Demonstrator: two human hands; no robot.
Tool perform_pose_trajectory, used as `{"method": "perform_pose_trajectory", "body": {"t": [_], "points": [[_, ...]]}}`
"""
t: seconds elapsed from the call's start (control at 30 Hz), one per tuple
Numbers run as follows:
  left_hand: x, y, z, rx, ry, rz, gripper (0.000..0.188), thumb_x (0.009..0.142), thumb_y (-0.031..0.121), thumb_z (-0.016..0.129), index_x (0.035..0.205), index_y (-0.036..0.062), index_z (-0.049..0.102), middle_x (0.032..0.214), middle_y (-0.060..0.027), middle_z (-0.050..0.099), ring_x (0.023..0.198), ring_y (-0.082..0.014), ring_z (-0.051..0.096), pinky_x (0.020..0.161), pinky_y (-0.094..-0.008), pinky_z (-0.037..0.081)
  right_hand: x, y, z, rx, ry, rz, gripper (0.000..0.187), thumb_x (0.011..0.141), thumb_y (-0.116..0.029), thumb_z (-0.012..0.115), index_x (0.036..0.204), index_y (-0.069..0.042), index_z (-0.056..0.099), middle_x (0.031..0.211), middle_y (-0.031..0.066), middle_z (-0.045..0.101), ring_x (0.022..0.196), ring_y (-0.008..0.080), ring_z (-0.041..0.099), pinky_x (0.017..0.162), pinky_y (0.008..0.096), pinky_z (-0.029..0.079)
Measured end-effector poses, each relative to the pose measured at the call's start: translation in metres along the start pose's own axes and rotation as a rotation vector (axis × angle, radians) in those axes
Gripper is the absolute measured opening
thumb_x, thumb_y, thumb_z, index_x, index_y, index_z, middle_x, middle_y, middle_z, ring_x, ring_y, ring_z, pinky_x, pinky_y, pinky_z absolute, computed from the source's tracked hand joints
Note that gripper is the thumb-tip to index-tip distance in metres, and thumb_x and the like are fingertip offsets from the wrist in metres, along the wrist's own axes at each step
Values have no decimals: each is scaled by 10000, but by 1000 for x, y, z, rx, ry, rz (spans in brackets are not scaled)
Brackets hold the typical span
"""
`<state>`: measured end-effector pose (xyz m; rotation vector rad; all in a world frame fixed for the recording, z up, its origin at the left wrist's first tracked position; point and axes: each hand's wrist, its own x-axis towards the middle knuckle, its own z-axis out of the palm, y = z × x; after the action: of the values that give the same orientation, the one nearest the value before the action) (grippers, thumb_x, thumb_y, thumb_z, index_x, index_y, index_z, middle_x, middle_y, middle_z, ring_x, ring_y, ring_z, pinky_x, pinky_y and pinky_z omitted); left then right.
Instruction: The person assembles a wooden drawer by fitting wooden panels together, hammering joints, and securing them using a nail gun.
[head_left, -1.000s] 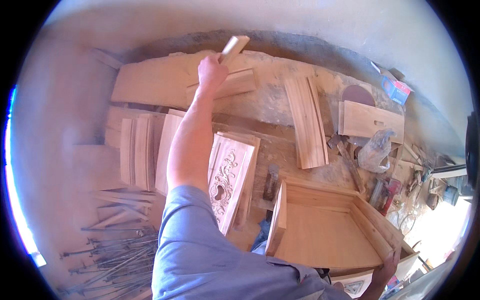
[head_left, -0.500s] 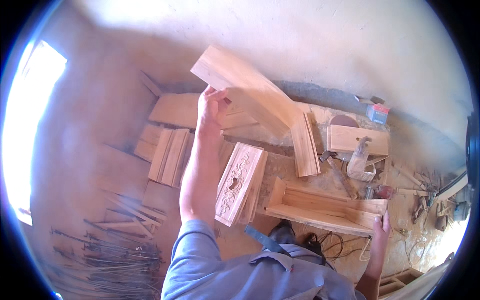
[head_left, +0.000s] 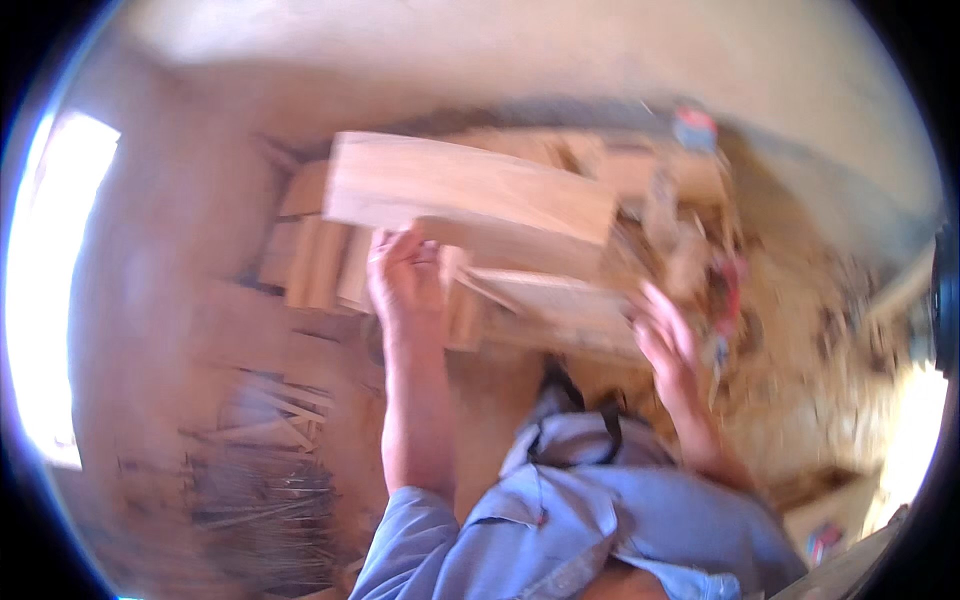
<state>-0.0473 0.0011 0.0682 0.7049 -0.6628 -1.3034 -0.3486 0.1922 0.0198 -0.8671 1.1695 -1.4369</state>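
My left hand [head_left: 402, 275] is closed on the lower edge of a long pale wooden board [head_left: 465, 190], near its left end. The board is held up, lying nearly level across the view and covering much behind it. My right hand [head_left: 668, 335] is blurred, fingers stretched out and apart, close to the right end of an open wooden box [head_left: 565, 300]. Whether the fingertips touch the box or the board above it, I cannot tell. The box is partly hidden by the board.
Stacked wooden pieces [head_left: 318, 262] lie at the left of the low work surface. A small red and blue carton [head_left: 695, 130] stands at the back right, against the wall. Thin rods [head_left: 262, 510] and wood strips [head_left: 275, 410] litter the floor at lower left.
The board in my left hand has come down and turned from a steep slant to nearly level. My right hand has moved left and up from the box's end. The whole view has shifted and blurred.
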Motion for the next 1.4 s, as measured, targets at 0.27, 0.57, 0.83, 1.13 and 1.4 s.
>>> {"method": "perform_pose_trajectory", "body": {"t": [0.27, 0.57, 0.83, 1.13, 1.4], "points": [[-169, -53, -42, 41, 307, -205, 250, 928, -29, 645, 1174, 11, 622, 1046, -105, 685, 967, -234, 662, 864, -390, 535, -20, 45, -5, 220, 112, 242, 363, 1061, -232, 576, 1337, 4, 597, 1171, 73, 706, 994, 134, 666, 775, 303, 576], [-188, -94, -48, -248, 138, -597, 104, 919, 57, 691, 1020, 70, 715, 985, -76, 756, 951, -199, 695, 871, -422, 553, -46, 57, -48, 169, 348, 110, 248, 1042, -169, 580, 1209, 0, 651, 1055, 59, 704, 878, 131, 674, 677, 287, 590], [-174, -110, -41, -212, 84, -722, 103, 920, 89, 644, 831, 67, 597, 833, -28, 546, 774, -168, 487, 757, -335, 438, -44, 47, -52, 116, 392, 74, 369, 1002, -185, 620, 1331, -18, 603, 1116, 84, 707, 895, 155, 689, 646, 302, 565], [-167, -114, -51, -291, 26, -765, 217, 969, 22, 663, 1186, 32, 648, 1064, -88, 725, 1065, -237, 686, 989, -463, 547, -41, 52, -54, -56, 429, 87, 350, 1035, -238, 614, 1295, -4, 615, 1133, 84, 705, 880, 161, 672, 605, 317, 513], [-204, -155, -137, -178, 130, -997, 424, 1016, 27, 571, 1424, -41, 477, 1349, -187, 600, 1259, -357, 601, 1084, -544, 514, -70, 119, -66, -313, 264, 500, 282, 1034, -195, 530, 1243, -33, 629, 1028, 77, 707, 816, 146, 676, 625, 279, 553]]}}
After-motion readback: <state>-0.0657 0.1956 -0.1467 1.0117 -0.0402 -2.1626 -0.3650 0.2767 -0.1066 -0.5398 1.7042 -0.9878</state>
